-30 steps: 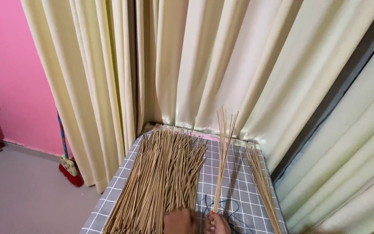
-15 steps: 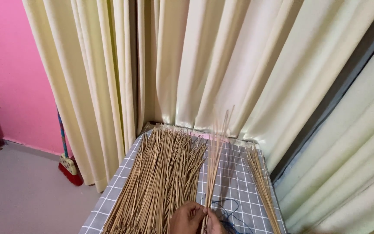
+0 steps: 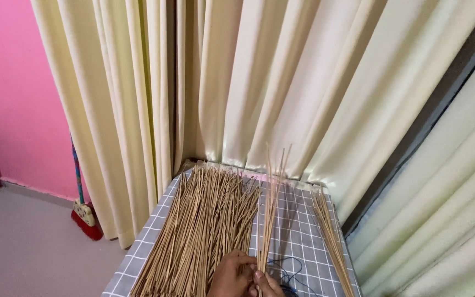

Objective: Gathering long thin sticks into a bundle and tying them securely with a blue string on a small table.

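While both hands pinch it at the bottom edge of the shot, the left hand [image 3: 232, 275] and right hand [image 3: 268, 283] have a closed grip on a small bunch of thin tan sticks [image 3: 270, 209], pointing up toward the cream curtain [image 3: 259, 82]. Big loose pile of the same sticks [image 3: 204, 225] lies just left on the grey checked bench [image 3: 298, 242], blue cord [image 3: 287, 269] by the right hand.

Dry, matt, straw-coloured plant sticks [image 3: 202, 231] heaped at 9 o'clock of a small bundle [image 3: 270, 209] of the same stiff fibre. Beneath, matt woven cloth [image 3: 303, 242], grey with a white grid, over the desk. At 12 o'clock, smooth cream curtains [image 3: 281, 82] with a faint satin sheen.
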